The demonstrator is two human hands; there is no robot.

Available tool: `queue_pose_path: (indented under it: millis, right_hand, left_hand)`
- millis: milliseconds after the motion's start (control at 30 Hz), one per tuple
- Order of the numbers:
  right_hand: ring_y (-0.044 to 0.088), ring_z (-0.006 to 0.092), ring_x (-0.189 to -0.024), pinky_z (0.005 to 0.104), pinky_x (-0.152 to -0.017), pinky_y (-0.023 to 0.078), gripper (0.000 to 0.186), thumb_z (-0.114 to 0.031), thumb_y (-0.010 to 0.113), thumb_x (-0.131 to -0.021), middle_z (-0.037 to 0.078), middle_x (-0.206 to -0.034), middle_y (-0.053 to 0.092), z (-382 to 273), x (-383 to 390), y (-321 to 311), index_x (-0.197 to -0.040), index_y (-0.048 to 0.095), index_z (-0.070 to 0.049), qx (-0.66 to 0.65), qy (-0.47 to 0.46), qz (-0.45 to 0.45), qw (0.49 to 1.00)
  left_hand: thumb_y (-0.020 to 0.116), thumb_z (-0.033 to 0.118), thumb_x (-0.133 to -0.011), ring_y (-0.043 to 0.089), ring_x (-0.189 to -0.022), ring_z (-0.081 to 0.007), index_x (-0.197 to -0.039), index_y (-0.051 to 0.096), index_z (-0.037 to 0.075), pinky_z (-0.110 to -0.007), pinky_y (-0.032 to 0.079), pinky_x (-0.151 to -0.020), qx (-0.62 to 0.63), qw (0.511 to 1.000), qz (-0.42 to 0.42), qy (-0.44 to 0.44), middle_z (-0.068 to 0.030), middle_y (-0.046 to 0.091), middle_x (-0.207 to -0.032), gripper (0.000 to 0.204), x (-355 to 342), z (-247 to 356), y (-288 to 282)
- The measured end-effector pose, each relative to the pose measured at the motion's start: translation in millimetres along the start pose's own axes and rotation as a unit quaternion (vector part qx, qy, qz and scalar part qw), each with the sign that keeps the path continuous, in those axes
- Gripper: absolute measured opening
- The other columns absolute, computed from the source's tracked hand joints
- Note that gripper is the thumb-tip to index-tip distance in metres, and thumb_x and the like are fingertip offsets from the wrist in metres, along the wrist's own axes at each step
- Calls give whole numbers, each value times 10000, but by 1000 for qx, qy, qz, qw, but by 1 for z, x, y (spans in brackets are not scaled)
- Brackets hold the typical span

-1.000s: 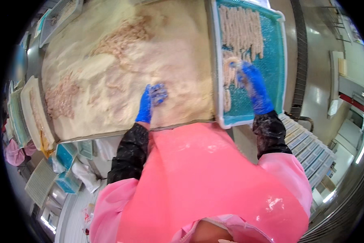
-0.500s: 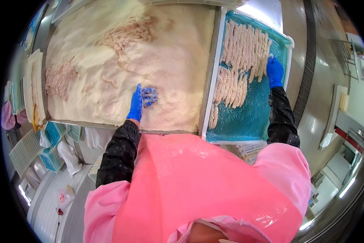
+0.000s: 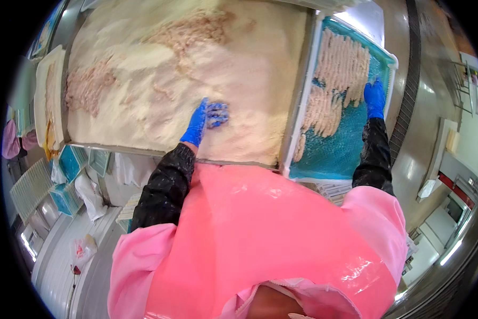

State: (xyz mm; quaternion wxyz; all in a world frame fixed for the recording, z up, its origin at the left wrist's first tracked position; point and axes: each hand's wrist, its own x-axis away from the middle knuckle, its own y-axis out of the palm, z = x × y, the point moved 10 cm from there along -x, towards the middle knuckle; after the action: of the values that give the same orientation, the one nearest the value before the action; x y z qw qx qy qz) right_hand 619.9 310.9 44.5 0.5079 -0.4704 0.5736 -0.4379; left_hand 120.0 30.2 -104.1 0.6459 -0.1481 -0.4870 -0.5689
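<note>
My left hand, in a blue glove, rests on the bed of pale breading powder, its thumb apart and its powder-coated fingers spread into the surface. Nothing shows in its grasp. On the right, my right hand, gloved the same way, hovers over or touches the teal-lined tray, just beside the rows of coated meat strips. Its fingertips look apart, and I see no strip in them. A shorter second row of strips lies nearer to me, with a separate strip by the tray's left edge.
Uncoated pinkish meat lies in the powder at the back, with another heap at the left. A metal rim divides the bed from the tray. Teal-lined baskets stand at lower left. A floor drain grate runs along the right.
The whole view has shifted, so the bed and tray appear farther right. My right hand's fingers have opened and come slightly away from the strips. The left hand keeps nearly the same place.
</note>
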Motion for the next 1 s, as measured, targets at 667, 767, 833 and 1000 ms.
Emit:
queue_pose_path:
  millis: [667, 767, 833, 1000]
  right_hand:
    - [456, 280, -1068, 402, -857, 357, 369, -293, 662, -737, 88, -1096, 552, -508, 183, 64, -1069, 611, -139, -171, -293, -49, 940]
    - [562, 212, -870, 352, -770, 431, 305, -241, 660, -768, 82, -935, 617, -491, 177, 72, -1029, 622, -88, -326, -246, -91, 908]
    - [564, 148, -766, 302, -689, 447, 264, -197, 647, -797, 45, -859, 621, -465, 186, 108, -1016, 622, -52, -520, -68, -245, 816]
    - [563, 94, -675, 271, -629, 464, 280, -151, 626, -832, 25, -811, 638, -410, 232, 117, -1068, 607, -2, -530, 60, -351, 770]
  left_hand:
    - [512, 233, -906, 631, -585, -197, -855, 589, -17, -298, 508, -527, -53, 992, -24, 116, -108, 623, -714, 266, 28, 24, -62]
    - [511, 222, -906, 635, -589, -203, -881, 589, -23, -302, 512, -534, 4, 996, -34, 87, -118, 630, -722, 259, 21, 12, -65]
    - [514, 221, -906, 634, -585, -202, -907, 588, -23, -302, 510, -532, 6, 994, -41, 97, -121, 637, -737, 255, 21, 12, -65]
    - [507, 209, -914, 651, -722, -244, -1028, 565, -18, -340, 527, -610, -4, 995, -74, 60, -152, 654, -902, 260, 20, 9, -62]
